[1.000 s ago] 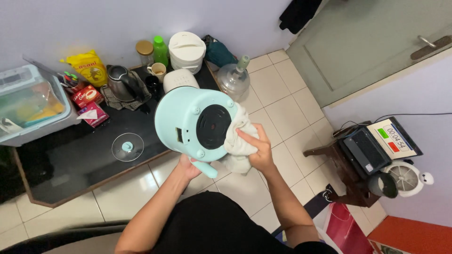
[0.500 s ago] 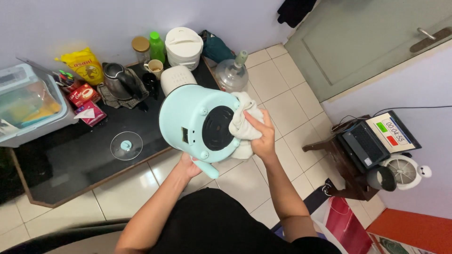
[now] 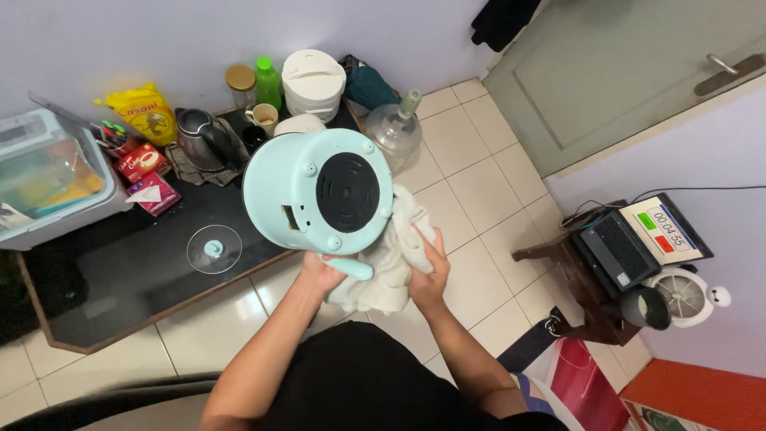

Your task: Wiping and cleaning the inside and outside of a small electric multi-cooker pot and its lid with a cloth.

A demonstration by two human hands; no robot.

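Left hand [image 3: 321, 271] is clenched on the stub handle of the pale blue cooker pot [image 3: 317, 191], which is held base-up over the near edge of the black counter [image 3: 120, 271]. Right hand [image 3: 427, 275] grips the white cloth [image 3: 383, 263], bunched just right of and below the pot. Judgement: keep the handle grip firm, press the cloth flat against the pot's wall, and avoid the dark vented base plate.

One mint-green electric pot [image 3: 307, 187], one pale cloth [image 3: 391, 255] and two hands are in view. The black counter [image 3: 120, 271] carries one glass lid [image 3: 215, 249], one steel kettle [image 3: 197, 136], one mug [image 3: 265, 118] and two red packets [image 3: 148, 175]. On the floor stands one clear water jug [image 3: 395, 128], and one laptop [image 3: 630, 243] sits on a stool.
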